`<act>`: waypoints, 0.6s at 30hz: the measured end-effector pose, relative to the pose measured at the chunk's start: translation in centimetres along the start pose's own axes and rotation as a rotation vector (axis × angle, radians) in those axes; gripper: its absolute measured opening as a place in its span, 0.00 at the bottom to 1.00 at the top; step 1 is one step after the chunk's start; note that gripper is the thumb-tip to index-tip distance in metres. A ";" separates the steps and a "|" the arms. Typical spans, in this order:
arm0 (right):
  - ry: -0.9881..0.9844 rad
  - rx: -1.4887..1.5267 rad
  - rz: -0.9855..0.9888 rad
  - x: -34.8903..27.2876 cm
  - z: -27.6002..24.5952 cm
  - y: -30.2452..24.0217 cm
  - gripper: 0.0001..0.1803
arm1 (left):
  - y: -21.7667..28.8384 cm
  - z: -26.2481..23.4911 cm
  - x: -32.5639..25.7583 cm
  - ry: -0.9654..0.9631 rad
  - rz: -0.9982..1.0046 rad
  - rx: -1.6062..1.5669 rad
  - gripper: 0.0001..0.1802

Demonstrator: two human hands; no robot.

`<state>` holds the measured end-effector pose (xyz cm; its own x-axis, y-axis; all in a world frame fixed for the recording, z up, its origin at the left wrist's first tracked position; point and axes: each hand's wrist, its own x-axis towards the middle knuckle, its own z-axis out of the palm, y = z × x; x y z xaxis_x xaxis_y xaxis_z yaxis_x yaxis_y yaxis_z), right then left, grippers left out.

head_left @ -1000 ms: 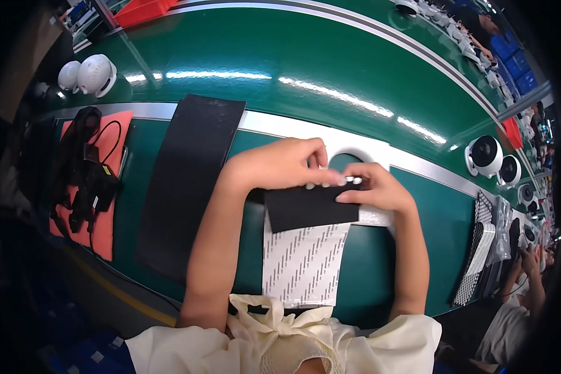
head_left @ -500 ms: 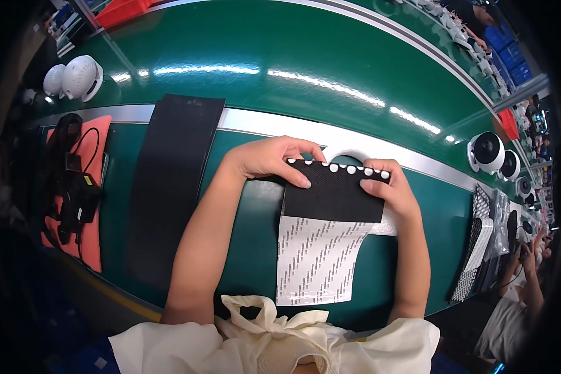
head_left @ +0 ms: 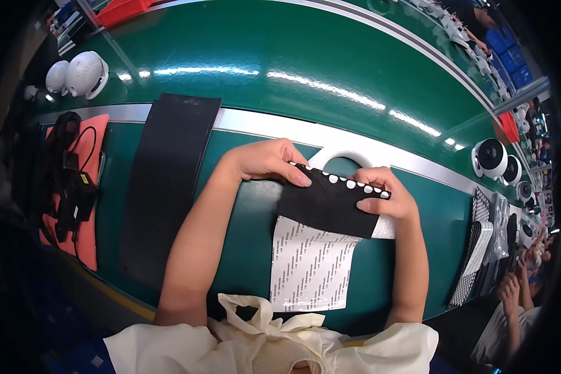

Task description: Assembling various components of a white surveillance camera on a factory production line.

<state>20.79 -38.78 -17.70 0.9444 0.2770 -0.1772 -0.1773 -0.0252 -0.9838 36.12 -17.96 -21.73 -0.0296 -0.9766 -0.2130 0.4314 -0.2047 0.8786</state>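
Observation:
Between my hands hangs a black mesh-textured strip (head_left: 321,209) with a row of white dots along its upper edge. Below it extends white printed backing paper (head_left: 310,265), partly covered by the black part. My left hand (head_left: 262,160) pinches the strip's upper left corner between thumb and fingers. At the right end my right hand (head_left: 391,196) grips the dotted edge, thumb in front and fingers curled behind. Behind the strip, on the green worktop, lies a white piece with a curved, ring-like end (head_left: 344,150); the rest of it is mostly hidden.
Left of my arm lie long black sheets (head_left: 168,181), then pink foam (head_left: 100,187) under black adapters (head_left: 78,193) and cables. White round devices (head_left: 86,73) stand beyond the metal rail (head_left: 268,128) at both sides. Dotted strips (head_left: 474,249) lie at right, near another person's hands (head_left: 511,293).
The black strip has tilted, its right end lower and bowed. More of the white ring-like end shows behind it. My right hand has shifted slightly; the left keeps its pinch.

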 end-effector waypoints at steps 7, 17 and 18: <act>0.057 -0.094 -0.001 0.1 0.3 -0.1 0.12 | 0.2 0.0 -0.4 0.017 0.003 -0.026 0.13; 0.073 -0.109 -0.014 0.4 0.6 0.0 0.13 | 0.9 0.4 -0.6 0.090 -0.011 0.159 0.18; 0.070 -0.117 -0.010 0.4 0.6 -0.1 0.12 | 0.9 0.5 -0.7 0.091 -0.012 0.160 0.18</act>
<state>21.00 -38.07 -17.66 0.9637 0.2102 -0.1648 -0.1381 -0.1361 -0.9810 36.10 -17.51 -20.54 0.0509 -0.9655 -0.2554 0.2824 -0.2314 0.9310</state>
